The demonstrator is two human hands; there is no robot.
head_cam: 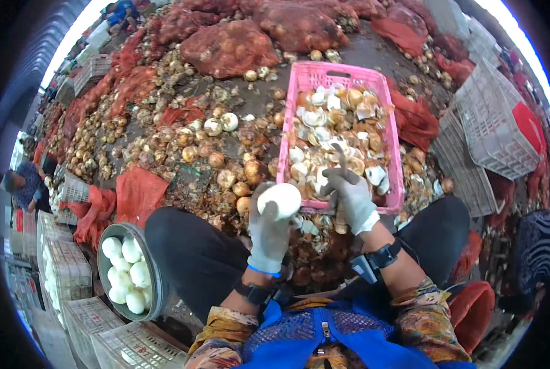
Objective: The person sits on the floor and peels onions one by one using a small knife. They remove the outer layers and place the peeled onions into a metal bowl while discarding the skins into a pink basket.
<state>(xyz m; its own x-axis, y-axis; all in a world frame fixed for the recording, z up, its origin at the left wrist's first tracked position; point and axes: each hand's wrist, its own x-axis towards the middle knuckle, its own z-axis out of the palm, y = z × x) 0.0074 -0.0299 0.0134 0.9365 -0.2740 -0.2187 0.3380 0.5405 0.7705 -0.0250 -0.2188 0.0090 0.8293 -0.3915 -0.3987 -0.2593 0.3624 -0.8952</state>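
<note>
My left hand, in a grey-coated white work glove, grips a peeled white onion between thumb and fingers. To its right, my right hand wears a similar glove and is closed around a small knife-like tool. Its tan end shows below the fingers; the rest is blurred or hidden. That hand is over the near end of a pink plastic crate, which holds onion skins and cut white pieces. Unpeeled onions lie on the ground just beyond my left hand.
A round bucket of peeled onions stands beside my left knee, near stacked pale crates. Full red mesh sacks lie ahead. Grey-white crates lean at right. A red container sits behind my right knee. Another person is at left.
</note>
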